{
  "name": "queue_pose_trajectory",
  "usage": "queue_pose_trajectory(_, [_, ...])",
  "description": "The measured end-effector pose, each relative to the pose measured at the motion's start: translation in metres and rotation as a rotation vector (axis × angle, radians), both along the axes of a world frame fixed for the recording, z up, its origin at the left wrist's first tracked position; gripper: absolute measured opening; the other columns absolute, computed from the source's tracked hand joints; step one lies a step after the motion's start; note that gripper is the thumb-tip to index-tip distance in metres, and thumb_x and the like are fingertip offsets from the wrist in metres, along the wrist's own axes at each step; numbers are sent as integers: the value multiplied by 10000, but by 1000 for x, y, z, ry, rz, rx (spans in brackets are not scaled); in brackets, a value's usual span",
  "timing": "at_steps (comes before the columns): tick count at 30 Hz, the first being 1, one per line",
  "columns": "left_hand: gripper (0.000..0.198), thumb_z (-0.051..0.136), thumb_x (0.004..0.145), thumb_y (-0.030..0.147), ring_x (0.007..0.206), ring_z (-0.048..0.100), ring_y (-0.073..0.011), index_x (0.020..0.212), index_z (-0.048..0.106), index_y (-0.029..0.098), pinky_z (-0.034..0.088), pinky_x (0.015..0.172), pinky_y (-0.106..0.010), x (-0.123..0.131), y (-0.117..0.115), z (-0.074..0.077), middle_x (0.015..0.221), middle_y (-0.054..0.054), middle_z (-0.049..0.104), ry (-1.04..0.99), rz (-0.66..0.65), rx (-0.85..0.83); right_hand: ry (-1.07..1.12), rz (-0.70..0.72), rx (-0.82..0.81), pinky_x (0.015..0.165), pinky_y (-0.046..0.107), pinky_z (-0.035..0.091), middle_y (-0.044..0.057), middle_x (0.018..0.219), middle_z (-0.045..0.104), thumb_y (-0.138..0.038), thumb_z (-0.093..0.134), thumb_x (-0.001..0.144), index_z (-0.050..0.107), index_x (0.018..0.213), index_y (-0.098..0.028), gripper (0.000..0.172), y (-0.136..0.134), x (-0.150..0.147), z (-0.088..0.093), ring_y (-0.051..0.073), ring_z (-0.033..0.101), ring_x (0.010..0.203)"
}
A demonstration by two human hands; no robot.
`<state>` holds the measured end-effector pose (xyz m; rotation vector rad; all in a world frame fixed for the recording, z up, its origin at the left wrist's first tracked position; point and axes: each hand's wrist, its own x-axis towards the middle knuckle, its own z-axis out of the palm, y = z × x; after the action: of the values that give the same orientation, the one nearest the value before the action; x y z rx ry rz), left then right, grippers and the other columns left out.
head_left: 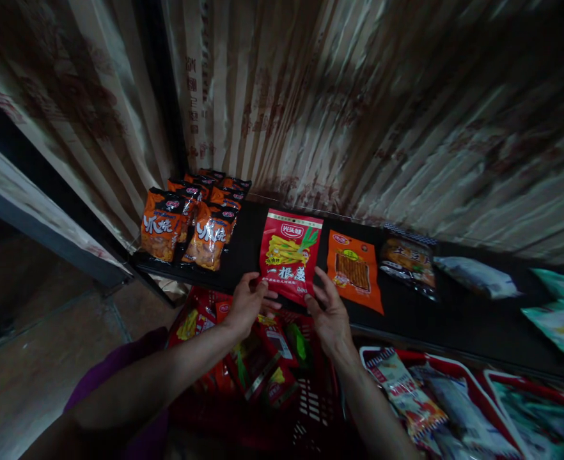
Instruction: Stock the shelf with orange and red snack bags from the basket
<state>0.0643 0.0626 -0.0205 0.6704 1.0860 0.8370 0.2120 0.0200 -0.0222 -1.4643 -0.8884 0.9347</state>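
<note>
A red snack bag [291, 252] with a pale top strip and yellow sticks pictured on it stands face towards me at the shelf's front edge. My left hand [248, 303] grips its lower left corner, thumb across the front. At the lower right edge, my right hand [330, 313] holds the bag between thumb and fingers. Just right of it lies an orange snack bag [355, 269]. Below my hands is a red basket [311, 399] with more red snack bags [250, 364] in it.
Orange-and-black snack bags [208, 236] stand in rows at the left of the black shelf [459, 319]. A dark clear-fronted bag [409, 260], a white bag [476, 276] and green bags [563, 319] lie further right. A second red basket [474, 377] stands below. Patterned curtain [282, 115] hangs behind.
</note>
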Motion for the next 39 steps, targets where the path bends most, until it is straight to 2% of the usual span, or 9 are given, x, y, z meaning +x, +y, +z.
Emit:
queue_pose_trajectory(4, [502,544,869,307,539,659,-151,1284,307,155,459,442,-197,-10,6,0,666,-19,671,-43,9,93,148,-49,21,784,385,521,64,1087,702,-323,683,682,353,1381,-268,775,-2,-1,0,227,676,858])
queue_pose_trajectory(7, [399,572,831,407,471,621,-139,1099,469,130,405,396,-186,-18,14,1,587,-14,640,-52,-61,98,265,-57,35,717,317,509,18,988,728,-325,741,653,442,1324,-313,735,-3,-3,1,190,672,788])
queue_pose_trajectory(9, [391,601,783,471,401,565,-121,965,534,132,341,354,-181,-23,19,1,515,7,598,-47,-139,100,349,-51,30,694,284,497,-5,939,734,-298,764,631,501,1271,-335,693,-4,-4,4,165,668,763])
queue_pose_trajectory(13, [506,684,668,522,305,365,-61,989,583,145,220,341,-188,-27,22,-1,416,91,470,27,-194,166,447,-91,23,657,253,496,-25,893,732,-243,797,558,633,1088,-330,561,-6,-5,10,145,665,735])
queue_pose_trajectory(18, [315,675,686,464,500,404,-65,746,635,157,303,484,-202,-29,18,-4,563,54,492,156,-162,464,439,-102,22,578,253,499,-19,827,731,-252,810,511,704,896,-281,401,-5,-6,11,153,656,664])
queue_pose_trajectory(22, [209,686,692,373,696,482,-106,682,624,173,377,646,-216,-34,21,0,710,21,522,302,-6,679,427,-119,-15,507,226,472,-21,762,723,-264,814,484,716,821,-263,351,-5,-9,11,136,624,594])
queue_pose_trajectory(29, [284,693,670,370,697,557,-125,762,492,192,443,683,-258,-32,20,4,777,25,601,-193,-54,316,173,-35,26,457,204,418,-7,719,712,-318,766,571,720,797,-241,242,-3,-6,4,116,562,539])
queue_pose_trajectory(34, [243,656,692,327,661,551,-120,758,465,194,442,656,-252,-33,19,3,721,33,587,-163,-9,352,-35,-36,53,676,313,520,11,791,728,-357,747,608,723,871,-247,286,-1,14,0,198,652,735])
queue_pose_trajectory(39, [189,589,744,323,680,523,-118,752,452,193,412,634,-234,-35,13,-1,742,20,560,-25,-99,439,214,-109,148,880,348,488,24,1091,699,-458,686,711,681,1044,-266,385,7,17,10,209,631,1015])
